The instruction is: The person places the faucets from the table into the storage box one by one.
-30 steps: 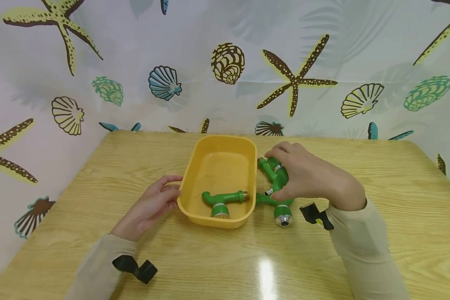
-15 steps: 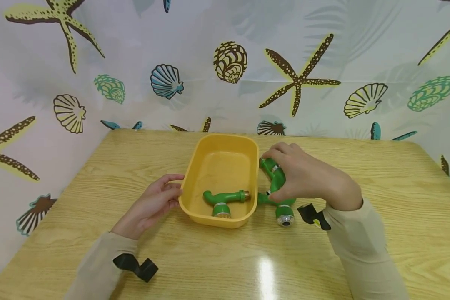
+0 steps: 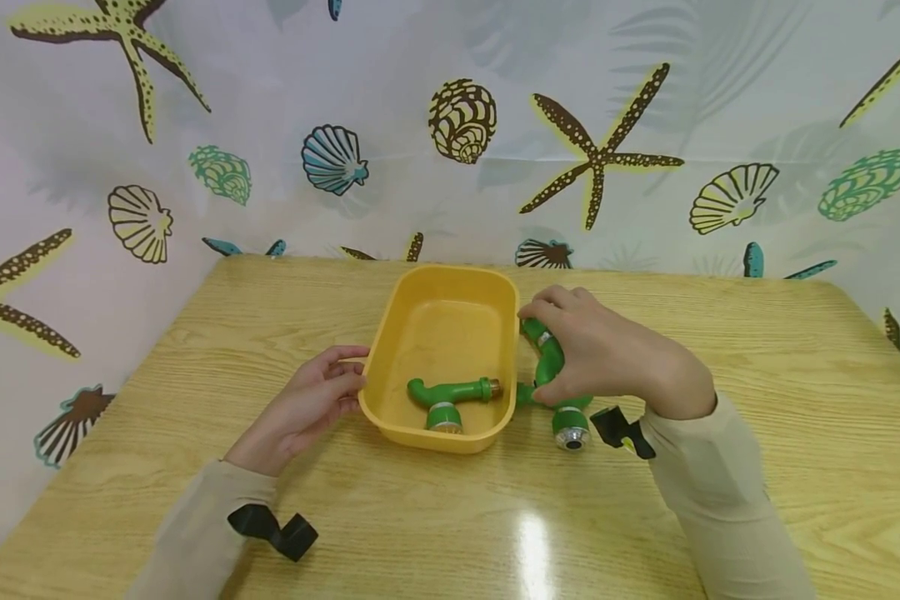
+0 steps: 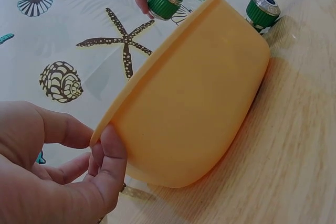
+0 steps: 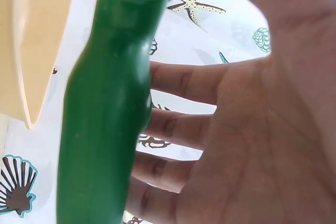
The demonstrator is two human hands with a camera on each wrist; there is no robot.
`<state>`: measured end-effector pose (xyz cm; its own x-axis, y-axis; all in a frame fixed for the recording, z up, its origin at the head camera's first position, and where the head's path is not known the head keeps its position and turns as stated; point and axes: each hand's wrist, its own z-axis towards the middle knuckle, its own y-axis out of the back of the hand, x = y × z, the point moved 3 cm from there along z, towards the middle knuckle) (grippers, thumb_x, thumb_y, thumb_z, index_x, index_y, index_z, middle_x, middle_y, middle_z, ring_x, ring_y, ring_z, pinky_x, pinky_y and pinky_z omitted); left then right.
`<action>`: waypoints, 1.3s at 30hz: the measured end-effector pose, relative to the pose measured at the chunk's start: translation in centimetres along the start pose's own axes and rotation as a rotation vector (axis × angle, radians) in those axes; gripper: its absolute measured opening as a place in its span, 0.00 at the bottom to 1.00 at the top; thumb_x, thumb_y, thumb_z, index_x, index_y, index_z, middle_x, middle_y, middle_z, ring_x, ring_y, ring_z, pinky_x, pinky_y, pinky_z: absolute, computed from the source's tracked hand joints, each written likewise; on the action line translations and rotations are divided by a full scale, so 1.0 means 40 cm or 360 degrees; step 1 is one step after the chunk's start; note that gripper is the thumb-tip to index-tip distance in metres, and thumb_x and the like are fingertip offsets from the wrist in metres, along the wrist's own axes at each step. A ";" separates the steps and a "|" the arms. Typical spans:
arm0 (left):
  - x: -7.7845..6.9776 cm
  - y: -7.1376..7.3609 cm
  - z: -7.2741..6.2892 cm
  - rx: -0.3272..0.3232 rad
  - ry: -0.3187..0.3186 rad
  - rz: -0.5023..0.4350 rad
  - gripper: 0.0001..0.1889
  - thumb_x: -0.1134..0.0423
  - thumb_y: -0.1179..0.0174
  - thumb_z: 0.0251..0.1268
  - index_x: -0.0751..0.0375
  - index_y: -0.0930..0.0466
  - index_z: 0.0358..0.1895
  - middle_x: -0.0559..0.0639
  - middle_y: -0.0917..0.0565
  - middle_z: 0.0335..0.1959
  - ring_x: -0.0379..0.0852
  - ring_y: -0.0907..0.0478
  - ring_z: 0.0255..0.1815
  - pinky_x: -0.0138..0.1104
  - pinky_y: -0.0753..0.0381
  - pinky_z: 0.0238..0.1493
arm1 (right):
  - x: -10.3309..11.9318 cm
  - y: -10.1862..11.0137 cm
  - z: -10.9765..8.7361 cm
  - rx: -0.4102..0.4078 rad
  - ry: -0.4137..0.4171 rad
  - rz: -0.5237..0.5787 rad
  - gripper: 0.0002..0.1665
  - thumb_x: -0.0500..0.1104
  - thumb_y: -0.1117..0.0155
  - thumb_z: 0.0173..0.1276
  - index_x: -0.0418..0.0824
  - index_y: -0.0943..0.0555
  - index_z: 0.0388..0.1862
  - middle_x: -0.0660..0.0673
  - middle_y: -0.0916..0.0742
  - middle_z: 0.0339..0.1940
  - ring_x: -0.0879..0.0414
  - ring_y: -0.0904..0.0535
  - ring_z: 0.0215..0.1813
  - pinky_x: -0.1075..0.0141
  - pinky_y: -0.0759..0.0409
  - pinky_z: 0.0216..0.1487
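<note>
With my left hand [image 3: 307, 408] I pinch the rim of the yellow tub [image 3: 450, 333] at its left edge, toward the near left corner. The grip of my right hand [image 3: 607, 350] is curved, only as wide as the held green tap [image 3: 550, 361], just beside the tub's right edge. A second green tap [image 3: 452, 392] lies inside, along the near edge; a third green tap [image 3: 571, 419] rests outside, by the near right corner. The tub is well apart from the left edge of the counter [image 3: 390, 533]. Only the right wrist view shows my palm apart from the held tap.
</note>
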<state>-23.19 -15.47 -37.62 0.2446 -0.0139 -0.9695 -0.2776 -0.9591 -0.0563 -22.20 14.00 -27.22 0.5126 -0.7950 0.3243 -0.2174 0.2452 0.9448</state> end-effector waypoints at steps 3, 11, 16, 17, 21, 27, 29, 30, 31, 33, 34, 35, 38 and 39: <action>-0.002 0.000 -0.001 -0.0003 -0.0005 0.0003 0.23 0.74 0.54 0.71 0.72 0.44 0.67 0.57 0.31 0.46 0.44 0.26 0.39 0.31 0.23 0.39 | 0.000 0.000 0.002 0.0005 -0.0005 -0.0002 0.44 0.47 0.24 0.49 0.34 0.29 0.64 0.35 0.29 0.61 0.39 0.35 0.60 0.46 0.29 0.54; -0.006 -0.001 -0.005 0.0001 -0.0013 -0.0010 0.23 0.74 0.54 0.71 0.72 0.44 0.67 0.57 0.31 0.46 0.44 0.27 0.39 0.31 0.23 0.38 | 0.007 -0.007 0.017 0.0006 0.0009 -0.0010 0.44 0.46 0.24 0.49 0.33 0.29 0.64 0.35 0.28 0.62 0.39 0.34 0.60 0.47 0.28 0.55; -0.006 -0.002 -0.005 0.0005 -0.0021 -0.0017 0.23 0.74 0.54 0.72 0.73 0.44 0.67 0.57 0.30 0.45 0.44 0.26 0.39 0.31 0.23 0.38 | 0.014 -0.010 0.025 0.0013 0.0007 -0.0001 0.44 0.45 0.24 0.48 0.33 0.29 0.64 0.35 0.29 0.63 0.39 0.35 0.60 0.47 0.29 0.55; -0.006 -0.003 -0.005 0.0005 -0.0021 -0.0018 0.23 0.74 0.54 0.72 0.73 0.45 0.67 0.57 0.30 0.45 0.43 0.26 0.39 0.31 0.23 0.38 | 0.016 -0.010 0.027 0.0012 0.0007 -0.0002 0.44 0.45 0.24 0.48 0.33 0.29 0.64 0.35 0.29 0.63 0.39 0.35 0.61 0.48 0.29 0.55; -0.005 -0.002 -0.003 0.0000 -0.0018 -0.0019 0.23 0.74 0.54 0.72 0.73 0.44 0.67 0.56 0.30 0.45 0.43 0.26 0.39 0.31 0.23 0.38 | 0.022 -0.011 0.032 0.0005 0.0021 -0.0009 0.44 0.45 0.24 0.48 0.33 0.29 0.64 0.36 0.29 0.62 0.40 0.34 0.59 0.49 0.29 0.55; -0.003 0.002 -0.004 0.0000 -0.0019 -0.0018 0.23 0.74 0.53 0.71 0.73 0.44 0.66 0.57 0.30 0.46 0.43 0.26 0.39 0.31 0.23 0.38 | 0.033 -0.013 0.041 0.0017 0.0023 -0.0003 0.45 0.45 0.25 0.47 0.34 0.29 0.65 0.36 0.29 0.62 0.42 0.34 0.58 0.50 0.28 0.54; -0.003 0.003 -0.005 0.0004 -0.0028 -0.0024 0.23 0.74 0.54 0.71 0.73 0.44 0.66 0.57 0.30 0.45 0.43 0.26 0.38 0.31 0.23 0.37 | 0.035 -0.016 0.044 0.0027 0.0025 0.0006 0.45 0.45 0.24 0.48 0.34 0.29 0.65 0.36 0.29 0.63 0.42 0.35 0.59 0.50 0.28 0.54; -0.002 0.003 -0.005 0.0011 -0.0032 -0.0028 0.23 0.75 0.54 0.71 0.74 0.44 0.66 0.57 0.29 0.45 0.43 0.26 0.38 0.31 0.23 0.37 | 0.036 -0.017 0.045 0.0032 0.0028 0.0008 0.45 0.45 0.24 0.48 0.34 0.29 0.65 0.36 0.29 0.63 0.42 0.35 0.59 0.50 0.28 0.54; -0.002 0.002 -0.005 0.0020 -0.0037 -0.0035 0.23 0.75 0.54 0.71 0.74 0.44 0.66 0.57 0.29 0.45 0.43 0.26 0.38 0.31 0.23 0.37 | 0.036 -0.018 0.045 0.0037 0.0028 0.0010 0.44 0.45 0.24 0.48 0.34 0.29 0.65 0.36 0.29 0.63 0.41 0.35 0.59 0.49 0.28 0.54; -0.001 0.000 -0.004 0.0039 -0.0047 -0.0047 0.23 0.75 0.54 0.71 0.74 0.44 0.66 0.57 0.29 0.45 0.43 0.26 0.38 0.31 0.23 0.37 | 0.036 -0.020 0.047 0.0046 0.0027 0.0009 0.44 0.44 0.24 0.48 0.34 0.29 0.65 0.36 0.30 0.64 0.41 0.35 0.59 0.49 0.28 0.54; -0.001 -0.001 -0.004 0.0044 -0.0048 -0.0052 0.23 0.75 0.54 0.71 0.75 0.45 0.67 0.58 0.29 0.45 0.43 0.25 0.38 0.31 0.22 0.37 | 0.035 -0.021 0.048 0.0050 0.0025 0.0006 0.44 0.44 0.24 0.49 0.34 0.29 0.65 0.36 0.30 0.64 0.41 0.35 0.60 0.49 0.28 0.54; -0.001 -0.001 -0.003 0.0044 -0.0046 -0.0054 0.23 0.75 0.54 0.71 0.74 0.45 0.67 0.58 0.29 0.45 0.43 0.25 0.38 0.31 0.22 0.38 | 0.035 -0.021 0.049 0.0055 0.0025 0.0003 0.44 0.44 0.24 0.49 0.34 0.29 0.65 0.36 0.30 0.64 0.41 0.36 0.60 0.49 0.28 0.55; -0.004 0.000 -0.003 0.0025 -0.0037 -0.0046 0.23 0.75 0.54 0.71 0.74 0.45 0.67 0.58 0.28 0.46 0.43 0.25 0.38 0.31 0.22 0.38 | 0.037 -0.022 0.053 0.0063 0.0028 -0.0002 0.44 0.45 0.24 0.49 0.34 0.30 0.65 0.36 0.30 0.64 0.40 0.36 0.61 0.49 0.28 0.55; -0.005 0.001 -0.003 0.0016 -0.0034 -0.0044 0.23 0.75 0.54 0.71 0.74 0.44 0.67 0.58 0.29 0.46 0.43 0.25 0.38 0.31 0.22 0.38 | 0.038 -0.022 0.054 0.0062 0.0031 -0.0003 0.44 0.45 0.24 0.49 0.34 0.30 0.65 0.36 0.30 0.64 0.40 0.36 0.61 0.48 0.28 0.55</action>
<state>-23.12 -15.52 -37.38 0.2325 0.0189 -0.9724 -0.2802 -0.9561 -0.0856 -23.04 11.38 -27.65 0.5293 -0.7844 0.3234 -0.2484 0.2213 0.9431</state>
